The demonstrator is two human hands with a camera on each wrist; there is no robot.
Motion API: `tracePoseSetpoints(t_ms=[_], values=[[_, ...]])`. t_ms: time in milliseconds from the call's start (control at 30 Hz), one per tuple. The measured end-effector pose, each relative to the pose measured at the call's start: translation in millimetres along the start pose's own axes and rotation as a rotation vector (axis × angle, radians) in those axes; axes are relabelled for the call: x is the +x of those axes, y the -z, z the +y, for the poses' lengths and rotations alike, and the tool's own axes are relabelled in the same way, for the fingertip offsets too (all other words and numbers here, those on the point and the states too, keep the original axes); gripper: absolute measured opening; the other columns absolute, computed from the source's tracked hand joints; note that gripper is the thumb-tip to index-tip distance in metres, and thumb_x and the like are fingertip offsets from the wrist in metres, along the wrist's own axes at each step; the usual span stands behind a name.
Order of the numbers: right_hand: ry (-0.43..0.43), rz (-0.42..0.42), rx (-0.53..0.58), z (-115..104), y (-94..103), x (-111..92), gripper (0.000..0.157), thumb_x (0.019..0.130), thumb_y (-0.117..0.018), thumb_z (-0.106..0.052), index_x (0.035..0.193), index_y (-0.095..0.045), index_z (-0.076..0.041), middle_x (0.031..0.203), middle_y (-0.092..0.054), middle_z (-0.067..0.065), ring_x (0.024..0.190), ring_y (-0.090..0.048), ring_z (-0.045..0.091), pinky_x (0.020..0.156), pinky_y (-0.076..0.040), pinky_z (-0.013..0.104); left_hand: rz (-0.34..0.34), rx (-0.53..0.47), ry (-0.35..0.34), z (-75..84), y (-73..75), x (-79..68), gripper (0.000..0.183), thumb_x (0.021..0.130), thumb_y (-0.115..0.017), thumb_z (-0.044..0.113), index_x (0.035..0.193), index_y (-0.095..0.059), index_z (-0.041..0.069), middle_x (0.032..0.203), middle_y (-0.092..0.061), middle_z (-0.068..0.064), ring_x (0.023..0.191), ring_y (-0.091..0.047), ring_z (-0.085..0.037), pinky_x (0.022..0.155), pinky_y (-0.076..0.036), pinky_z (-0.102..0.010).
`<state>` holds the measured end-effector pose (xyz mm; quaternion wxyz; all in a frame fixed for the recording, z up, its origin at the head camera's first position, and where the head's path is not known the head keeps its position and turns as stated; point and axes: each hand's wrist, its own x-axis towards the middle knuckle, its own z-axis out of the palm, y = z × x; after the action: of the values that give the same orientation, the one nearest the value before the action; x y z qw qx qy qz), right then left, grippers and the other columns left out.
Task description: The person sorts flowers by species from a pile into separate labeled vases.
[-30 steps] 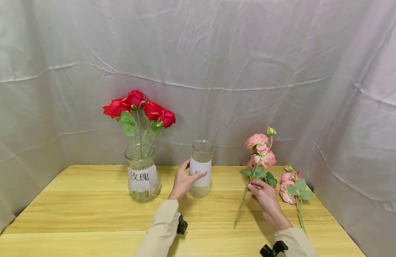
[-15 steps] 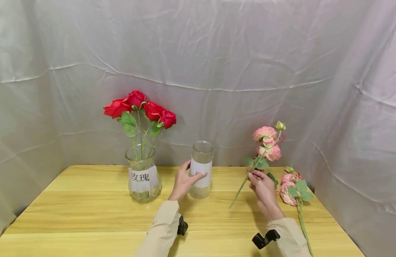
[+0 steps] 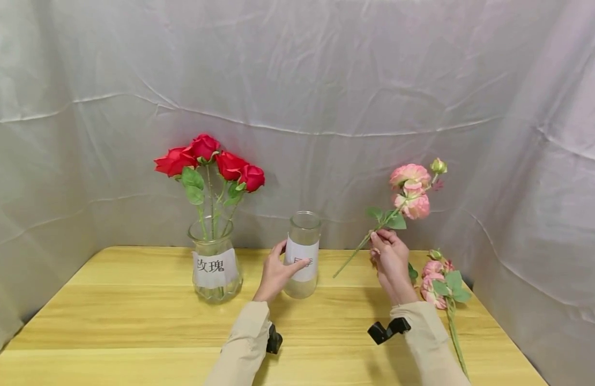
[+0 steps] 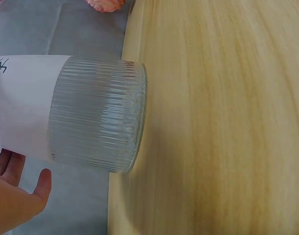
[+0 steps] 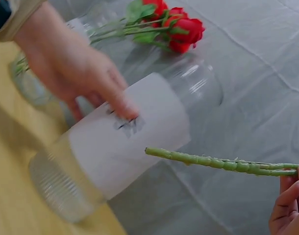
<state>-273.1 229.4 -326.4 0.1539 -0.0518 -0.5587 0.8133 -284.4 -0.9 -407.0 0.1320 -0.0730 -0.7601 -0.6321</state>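
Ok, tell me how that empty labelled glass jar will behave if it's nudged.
The empty glass jar is tall and narrow, so a push near the rim would probably tip it. The left hand steadies its paper label, which likely grips better than bare glass. Being ribbed glass, it looks rigid but breakable.

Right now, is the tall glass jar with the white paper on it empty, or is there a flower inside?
Empty. The tall glass jar stands upright with nothing inside; the pink flower stem is outside it, pinched in the right hand.

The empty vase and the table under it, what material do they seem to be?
Empty vase: clear glass, it seems; see-through, with fine ribbing near the base, and a white paper label. Table: light wood or wood-look laminate, smooth, with a yellow grain pattern.
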Motion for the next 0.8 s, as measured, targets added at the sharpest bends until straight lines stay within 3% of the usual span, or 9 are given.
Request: tracePoseSetpoints(t_ms=[433,800], values=[[0.05,0.031,0.103,-28.4,-39.6,13.7,0.005,0.094,-0.059,-0.002,0.095,-0.055,-0.004,0.085,-0.066,-0.002,0.075,-0.06,0.006,0.053,-0.04,0.014,-0.01,-0.021,-0.019,2.7,1.1,1.0,0.071,0.077,-0.083,0.024,0.136,-0.05,0.001,0.13,-0.054,-0.017,0.12,-0.049,-0.033,0.099,-0.039,-0.052],[0.027,0.04,0.202,-39.3,-60.4,22.4,0.004,0.096,-0.056,-0.001,0.097,-0.054,-0.005,0.085,-0.063,-0.002,0.077,-0.061,0.007,0.056,-0.039,0.017,-0.005,-0.009,-0.015,2.0,1.1,-1.2,0.072,0.076,-0.083,0.023,0.136,-0.05,0.0,0.13,-0.054,-0.018,0.12,-0.049,-0.033,0.1,-0.038,-0.051]])
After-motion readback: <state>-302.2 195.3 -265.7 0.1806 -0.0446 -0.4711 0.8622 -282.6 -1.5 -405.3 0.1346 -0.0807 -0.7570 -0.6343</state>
